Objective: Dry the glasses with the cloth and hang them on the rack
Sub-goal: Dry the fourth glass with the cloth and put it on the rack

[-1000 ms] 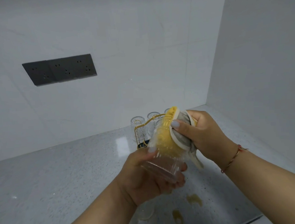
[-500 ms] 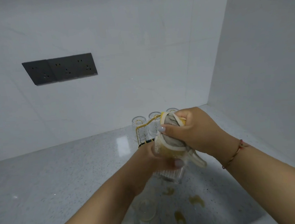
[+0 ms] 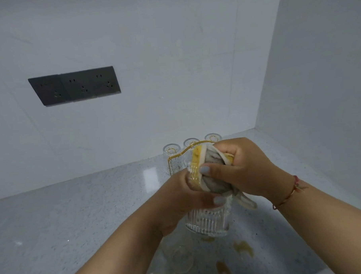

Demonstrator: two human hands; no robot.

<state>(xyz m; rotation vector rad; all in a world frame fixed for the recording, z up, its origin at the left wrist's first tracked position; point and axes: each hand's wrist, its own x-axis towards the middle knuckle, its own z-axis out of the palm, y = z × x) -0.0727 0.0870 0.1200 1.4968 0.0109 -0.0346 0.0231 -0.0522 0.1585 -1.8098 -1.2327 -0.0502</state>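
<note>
Speckled grey table [image 3: 75,214]: left hand [image 3: 178,201] grips a ribbed glass [image 3: 208,220] while right hand [image 3: 247,167] clutches the cloth [image 3: 212,177] stuffed into it; rack [image 3: 176,157] stands behind.

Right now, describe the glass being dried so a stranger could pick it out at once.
Start at the gold wire rack on the grey countertop, near the corner of the white walls. In front of it two hands meet over one ribbed clear glass: the left hand grips it and the right hand stuffs a yellow and grey cloth into its mouth. Unlike the glasses on the rack, it is held in the air.
</note>
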